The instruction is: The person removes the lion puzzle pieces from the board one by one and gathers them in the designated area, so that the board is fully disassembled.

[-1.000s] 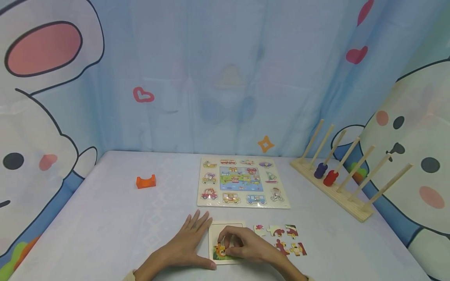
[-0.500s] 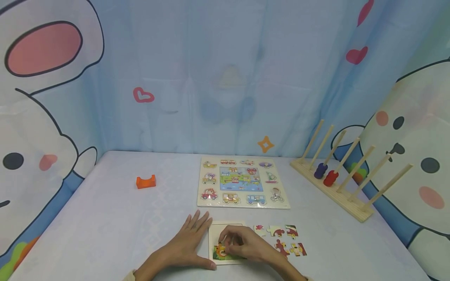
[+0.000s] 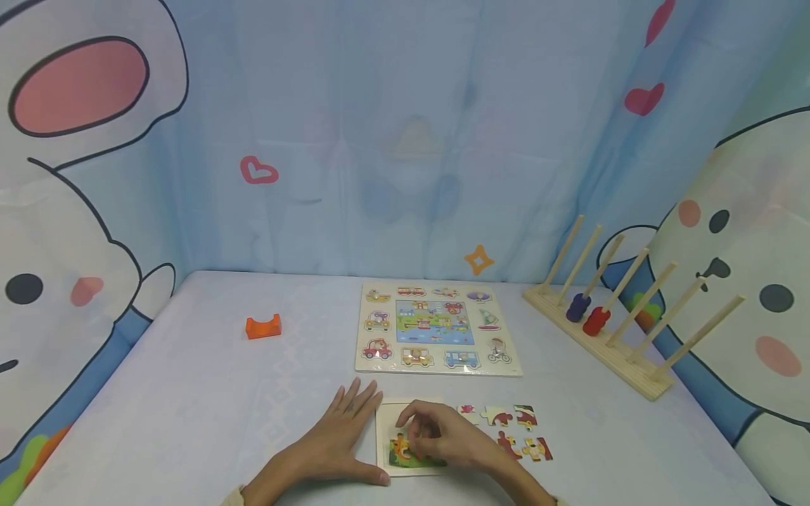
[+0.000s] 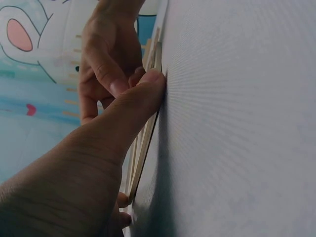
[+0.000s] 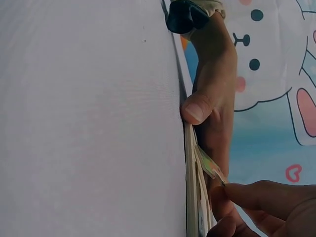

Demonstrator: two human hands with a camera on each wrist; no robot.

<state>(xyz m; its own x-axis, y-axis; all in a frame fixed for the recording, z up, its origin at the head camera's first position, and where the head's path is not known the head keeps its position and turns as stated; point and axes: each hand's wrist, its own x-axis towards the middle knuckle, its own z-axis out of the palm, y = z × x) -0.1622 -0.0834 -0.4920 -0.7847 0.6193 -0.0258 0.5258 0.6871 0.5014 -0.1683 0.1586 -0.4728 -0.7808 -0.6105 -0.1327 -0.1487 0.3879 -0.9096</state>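
A small wooden puzzle tray (image 3: 382, 453) lies at the near middle of the table. My left hand (image 3: 338, 443) spreads along its left side, fingers straight, with the thumb at the near corner; the left wrist view shows that thumb (image 4: 143, 96) against the tray's edge. My right hand (image 3: 452, 443) is over the tray, pinching a colourful jigsaw piece (image 3: 400, 447) with an orange and yellow animal on green. In the right wrist view this jigsaw piece (image 5: 209, 164) stands tilted, one edge low at the tray and the other raised to the fingertips. My right hand hides much of the tray.
Several loose jigsaw pieces (image 3: 535, 448) lie right of the tray. Beyond it is a larger vehicle puzzle board (image 3: 438, 362). A wooden peg rack (image 3: 623, 362) with purple beads (image 3: 577, 308) and red beads (image 3: 596, 321) stands at right. An orange block (image 3: 263, 327) sits at left.
My right hand has moved slightly up and to the right, and the pinched jigsaw piece has shifted right within the tray. The left hand has stayed in place.
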